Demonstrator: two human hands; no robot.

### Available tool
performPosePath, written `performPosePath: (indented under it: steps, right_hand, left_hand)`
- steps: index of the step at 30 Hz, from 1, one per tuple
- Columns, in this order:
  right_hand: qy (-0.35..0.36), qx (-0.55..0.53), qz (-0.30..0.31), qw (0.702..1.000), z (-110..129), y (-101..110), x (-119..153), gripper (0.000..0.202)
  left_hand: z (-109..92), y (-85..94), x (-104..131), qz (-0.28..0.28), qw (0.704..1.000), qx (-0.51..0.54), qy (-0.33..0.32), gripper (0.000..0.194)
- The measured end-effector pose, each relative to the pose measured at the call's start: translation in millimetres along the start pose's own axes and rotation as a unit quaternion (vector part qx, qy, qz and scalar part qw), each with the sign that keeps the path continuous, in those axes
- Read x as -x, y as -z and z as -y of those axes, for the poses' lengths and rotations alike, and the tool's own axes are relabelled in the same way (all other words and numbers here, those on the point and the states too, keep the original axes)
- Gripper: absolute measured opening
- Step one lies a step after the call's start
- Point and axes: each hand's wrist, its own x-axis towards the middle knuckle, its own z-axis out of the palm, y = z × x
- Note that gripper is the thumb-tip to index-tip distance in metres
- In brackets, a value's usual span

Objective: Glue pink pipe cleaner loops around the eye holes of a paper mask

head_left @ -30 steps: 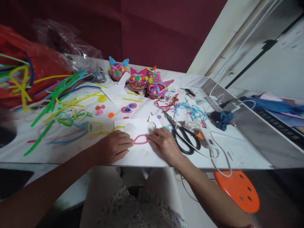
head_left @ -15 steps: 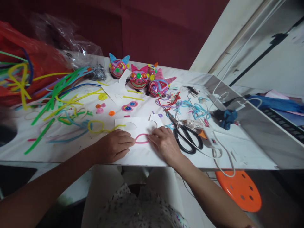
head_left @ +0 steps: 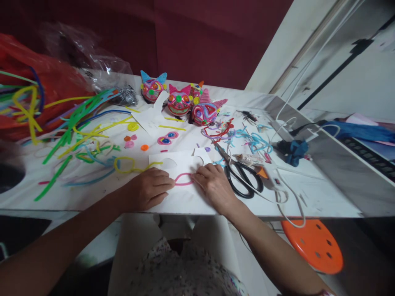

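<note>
A pink pipe cleaner [head_left: 184, 183], bent into a pointed leaf-shaped loop, lies on a white sheet of paper [head_left: 182, 159] near the table's front edge. At its left tip, the fingers of my left hand [head_left: 153, 186] are closed on it. My right hand [head_left: 214, 185] pinches the right tip, fingers curled and thumb partly hidden. The paper has cut-out shapes along its far side. Just beyond my left hand lies a twisted yellow pipe cleaner [head_left: 125, 165]. Big black-handled scissors [head_left: 243, 179] rest close to my right hand.
Several colourful cat-like heads [head_left: 179, 105] stand at the back. Green pipe cleaners [head_left: 77, 119] spill from a red bag [head_left: 46, 78] at left. A glue gun [head_left: 251, 159], a power strip [head_left: 277, 181] with a white cable and blue scraps lie right. An orange stool [head_left: 314, 246] stands below.
The camera view has shifted slightly. Both hands keep their places at the two tips of the pink loop, and nothing else has visibly moved.
</note>
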Motion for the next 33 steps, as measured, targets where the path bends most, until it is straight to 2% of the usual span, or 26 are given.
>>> performPosePath:
  steps: [7, 12, 19, 33]
  right_hand:
    - [-0.016, -0.028, 0.007, 0.999, -1.2, -2.7, 2.8, 0.015]
    - [-0.008, 0.002, 0.029, 1.0, 0.6, 1.2, -3.2, 0.013]
    - [0.003, 0.022, 0.047, 0.999, 10.2, 9.6, -16.9, 0.022]
    - [-0.03, 0.025, 0.088, 0.995, 24.1, 13.5, -25.9, 0.02]
  left_hand:
    - [0.3, -0.4, 0.4, -0.003, 1.0, -0.001, -0.001, 0.018]
    - [0.4, -1.2, 1.5, 0.001, 1.0, 0.005, 0.005, 0.019]
    - [-0.2, -0.1, 1.5, 0.002, 1.0, 0.007, 0.011, 0.021]
    - [0.3, -2.4, 5.0, -0.001, 1.0, 0.001, 0.018, 0.023]
